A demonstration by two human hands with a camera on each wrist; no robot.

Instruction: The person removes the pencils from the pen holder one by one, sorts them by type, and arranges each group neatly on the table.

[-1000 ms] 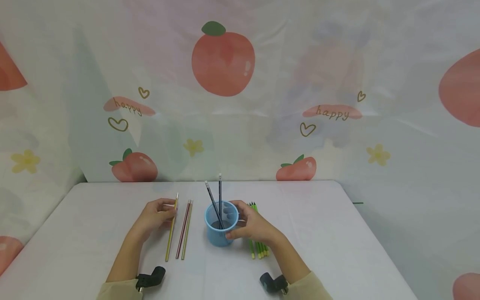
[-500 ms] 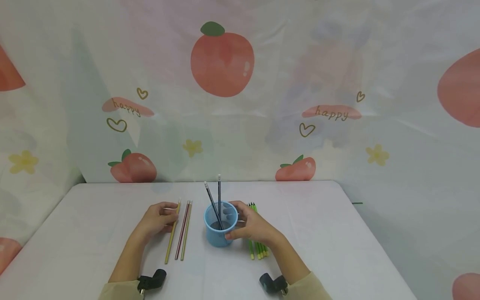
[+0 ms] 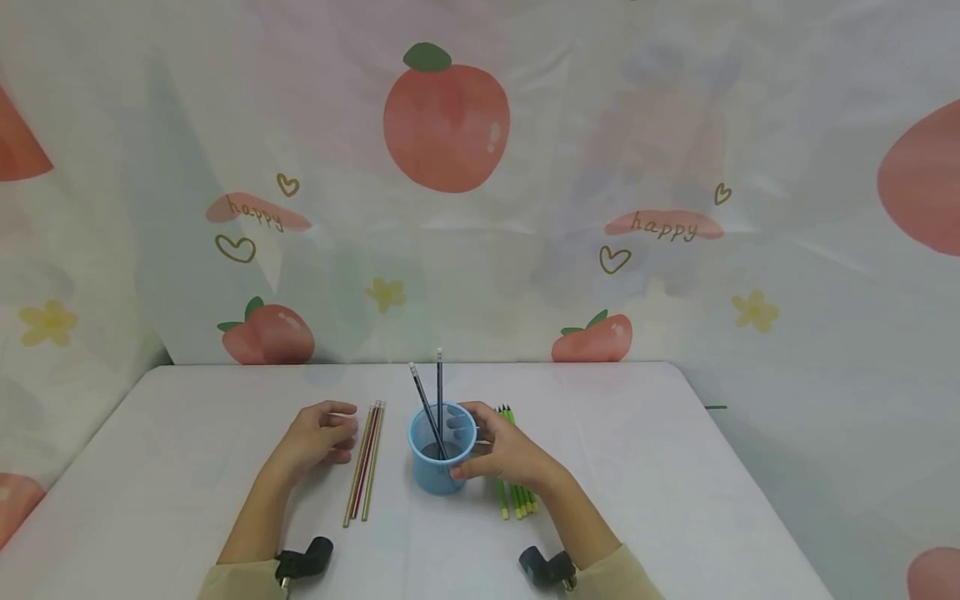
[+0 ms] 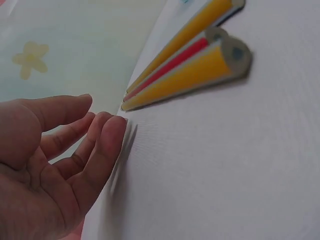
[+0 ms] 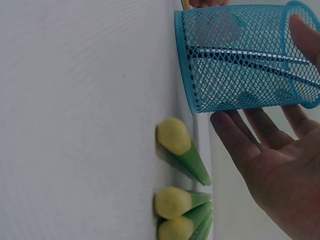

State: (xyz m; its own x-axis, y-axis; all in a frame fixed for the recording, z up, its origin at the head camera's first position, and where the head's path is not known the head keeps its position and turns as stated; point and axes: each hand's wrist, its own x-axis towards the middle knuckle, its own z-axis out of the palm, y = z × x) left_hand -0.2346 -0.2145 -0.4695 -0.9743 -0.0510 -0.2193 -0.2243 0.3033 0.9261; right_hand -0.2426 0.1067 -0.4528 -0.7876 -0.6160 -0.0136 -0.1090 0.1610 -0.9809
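My right hand grips a blue mesh pen cup, thumb near its rim and fingers round the far side. Two dark pencils with pale eraser ends up lean inside it. To the left of the cup, two yellow pencils lie side by side with a red pencil between them. My left hand is just left of this group, fingers loosely bent and holding nothing. In the left wrist view its fingertips are close over the tabletop, apart from the pencils.
Several green pencils with yellow ends lie right of the cup, partly hidden under my right hand and forearm. The white table ends at a fabric backdrop printed with peaches. Dark wrist cameras sit at both sleeves.
The leftmost yellow pencil has moved right, out of my left hand, and now lies against the other two. My right hand and the cup have stayed in place.
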